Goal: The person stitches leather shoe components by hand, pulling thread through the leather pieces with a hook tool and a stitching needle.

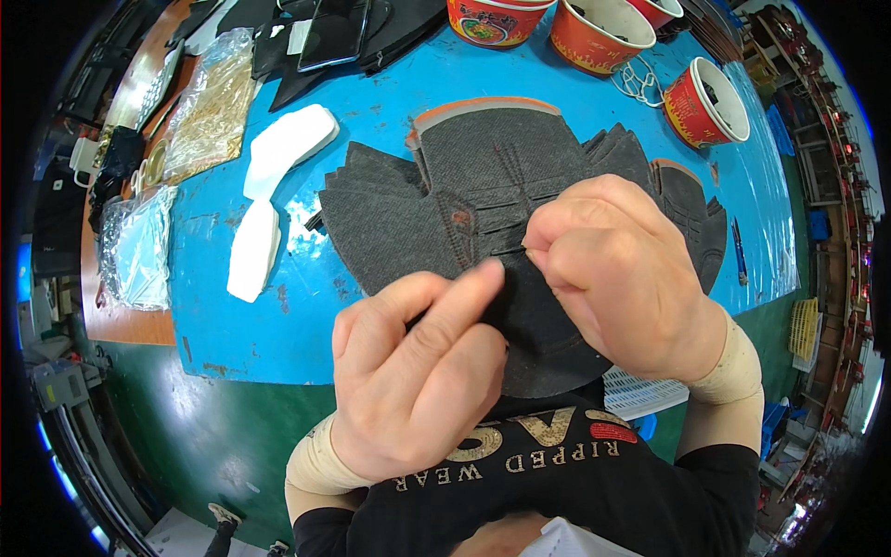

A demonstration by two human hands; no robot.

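Note:
Dark grey fabric shoe uppers with stitched lines, some with orange-trimmed edges, lie fanned in an overlapping pile in front of me. A thin dark cord runs across the slits of the nearest piece. My right hand is closed, thumb and forefinger pinching near the cord's end at the right. My left hand is over the piece's lower left, fingers curled and forefinger pointing toward the cord. Its thumb is hidden, as is whatever it grips. Below the hands shows a plain black part of the piece.
Red paper tubs with dark bits inside stand at the back right, beside white string. A phone lies on black material. White folded pieces and plastic bags are at left. A pen lies right on the blue table.

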